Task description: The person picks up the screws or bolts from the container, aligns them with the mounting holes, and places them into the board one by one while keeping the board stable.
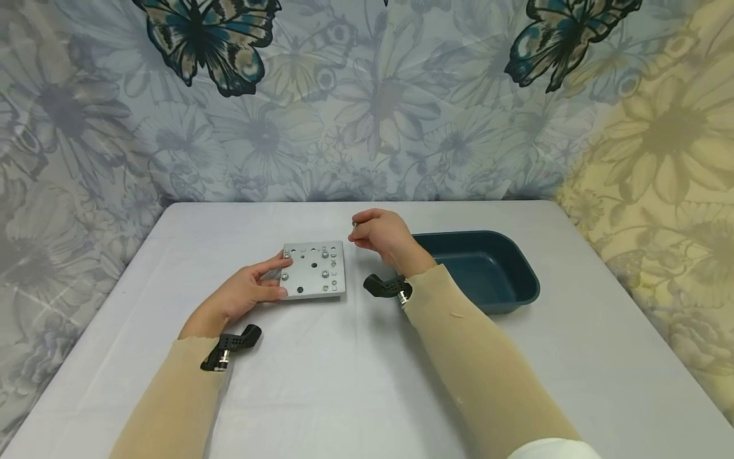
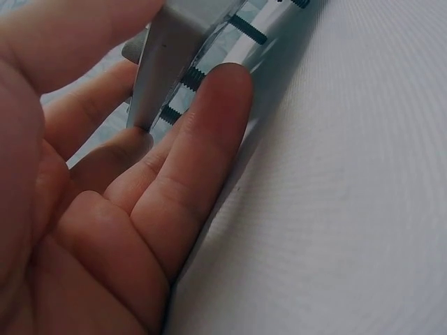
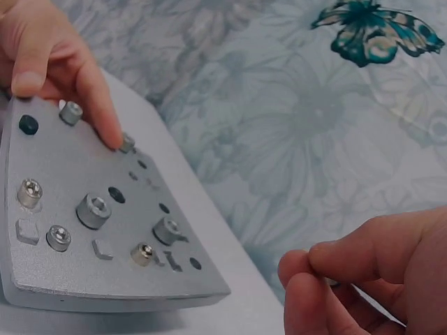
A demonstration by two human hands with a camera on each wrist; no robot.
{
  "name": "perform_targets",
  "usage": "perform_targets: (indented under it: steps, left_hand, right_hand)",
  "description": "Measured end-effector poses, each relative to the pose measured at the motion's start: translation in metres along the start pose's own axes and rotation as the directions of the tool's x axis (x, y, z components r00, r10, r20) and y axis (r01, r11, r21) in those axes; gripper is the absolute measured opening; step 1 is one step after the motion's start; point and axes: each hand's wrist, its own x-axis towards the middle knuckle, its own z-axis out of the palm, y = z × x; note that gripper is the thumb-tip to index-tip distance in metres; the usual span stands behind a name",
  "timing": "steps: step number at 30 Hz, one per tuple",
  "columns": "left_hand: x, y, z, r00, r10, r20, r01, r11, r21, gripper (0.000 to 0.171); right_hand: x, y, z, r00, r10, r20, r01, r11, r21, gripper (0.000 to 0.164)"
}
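Observation:
A flat grey metal plate (image 1: 312,282) is held at its left edge by my left hand (image 1: 243,293), thumb and fingers spread along that side. Several socket-head screws (image 3: 93,211) stand in its top, among bare holes and small raised marks. Their threaded ends (image 2: 248,30) stick out below the plate in the left wrist view, beside a fingertip. To the right of the plate and above the table, my right hand (image 1: 387,237) pinches a small metallic piece (image 1: 354,225) between thumb and fingers. Those fingers hide most of it, so I cannot tell its kind.
A dark teal rectangular bin (image 1: 490,268) stands on the right of the white-covered table (image 1: 321,382), partly behind my right forearm. Black camera mounts (image 1: 385,286) are strapped at both wrists. A floral cloth with butterflies (image 1: 373,115) hangs behind the table.

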Motion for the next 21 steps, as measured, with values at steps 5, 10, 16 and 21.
perform_targets:
  steps: [5, 10, 16, 21]
  left_hand:
    - [-0.002, 0.001, -0.001, 1.000, 0.004, -0.002, -0.004, 1.000, 0.020, 0.079]
    - [-0.002, 0.002, -0.001, 1.000, 0.004, -0.011, -0.004, 1.000, 0.023, 0.079]
    - [0.002, -0.002, 0.002, 1.000, 0.000, -0.007, 0.000, 1.000, 0.026, 0.076]
    - [0.003, -0.003, 0.000, 1.000, -0.008, -0.014, 0.008, 1.000, 0.008, 0.077]
  right_hand:
    - [0.005, 0.002, 0.008, 1.000, 0.004, 0.012, -0.004, 1.000, -0.026, 0.033]
    - [0.010, 0.002, 0.014, 1.000, 0.001, 0.023, 0.000, 0.998, -0.057, 0.035]
    - [0.013, 0.006, 0.018, 1.000, 0.023, 0.008, -0.022, 0.987, -0.159, 0.040]
    - [0.018, 0.009, 0.026, 1.000, 0.011, 0.011, -0.008, 0.973, -0.231, 0.043]
